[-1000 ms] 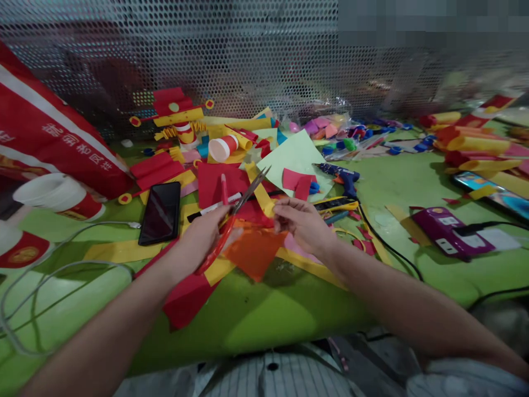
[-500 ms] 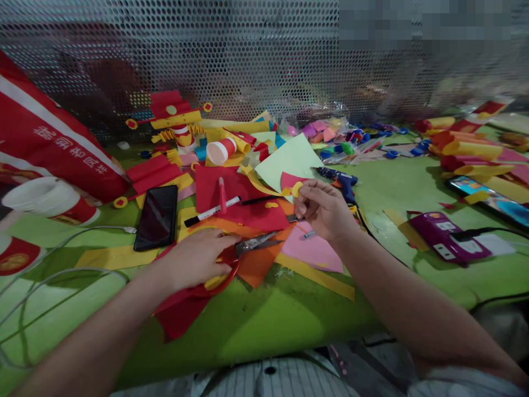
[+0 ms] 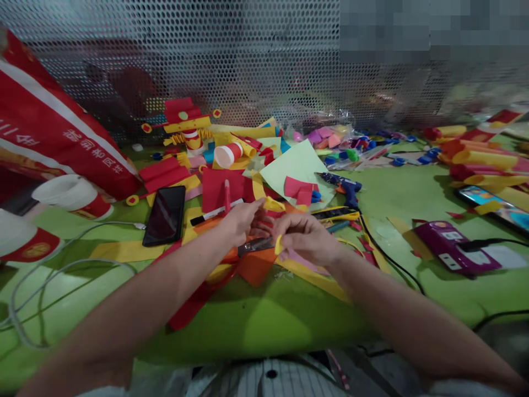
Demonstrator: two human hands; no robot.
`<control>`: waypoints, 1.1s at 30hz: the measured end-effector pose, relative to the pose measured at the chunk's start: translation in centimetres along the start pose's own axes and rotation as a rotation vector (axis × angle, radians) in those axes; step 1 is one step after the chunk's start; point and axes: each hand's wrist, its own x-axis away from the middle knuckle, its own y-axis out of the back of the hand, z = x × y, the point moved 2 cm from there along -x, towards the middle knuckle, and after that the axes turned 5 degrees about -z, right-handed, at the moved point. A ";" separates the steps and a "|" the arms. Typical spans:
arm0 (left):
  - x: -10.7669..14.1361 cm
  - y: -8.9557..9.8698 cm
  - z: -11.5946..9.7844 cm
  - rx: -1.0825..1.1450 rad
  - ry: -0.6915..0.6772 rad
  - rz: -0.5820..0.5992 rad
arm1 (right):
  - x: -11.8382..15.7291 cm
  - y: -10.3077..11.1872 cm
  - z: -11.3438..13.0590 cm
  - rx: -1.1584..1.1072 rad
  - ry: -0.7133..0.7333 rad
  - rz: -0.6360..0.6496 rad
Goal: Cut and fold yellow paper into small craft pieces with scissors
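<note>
Between the thumb and fingers of my right hand (image 3: 303,238) is a small yellow paper disc (image 3: 279,244), seen nearly edge-on. My left hand (image 3: 247,223) is close beside it over the paper pile, its fingers apart. By the left fingertips lies a yellow paper piece (image 3: 273,204); whether they touch it I cannot tell. Below both hands, scissors (image 3: 255,246) with a red handle rest on orange paper (image 3: 257,269). A white marker with a black cap (image 3: 210,213) and a red pen (image 3: 227,196) lie on red paper (image 3: 212,184).
Left of the pile are a black phone (image 3: 164,216), a cable and paper cups (image 3: 76,196). At the back stands a red and yellow paper-cup figure (image 3: 192,132). A blue glue gun (image 3: 349,187) lies right of the pale green paper (image 3: 300,162), a purple power strip (image 3: 457,246) farther right.
My left hand has left the scissors handle and moved right and up over the pile. My right hand has come down and left with the yellow disc. The view has shifted slightly.
</note>
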 end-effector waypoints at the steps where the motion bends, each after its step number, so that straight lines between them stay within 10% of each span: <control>1: -0.2 -0.3 0.0 0.028 -0.042 0.000 | 0.2 -0.3 -0.3 0.027 -0.042 0.058; 9: -0.1 1.3 -0.2 0.140 -0.224 -0.009 | 1.1 -0.1 1.7 0.494 -0.082 0.488; 24: 1.4 1.2 -0.1 0.285 -0.088 0.001 | -0.3 1.3 -0.2 1.105 0.724 -0.099; 33: 1.5 0.8 0.9 0.169 -0.054 0.134 | -0.6 1.4 0.4 0.890 0.656 -0.279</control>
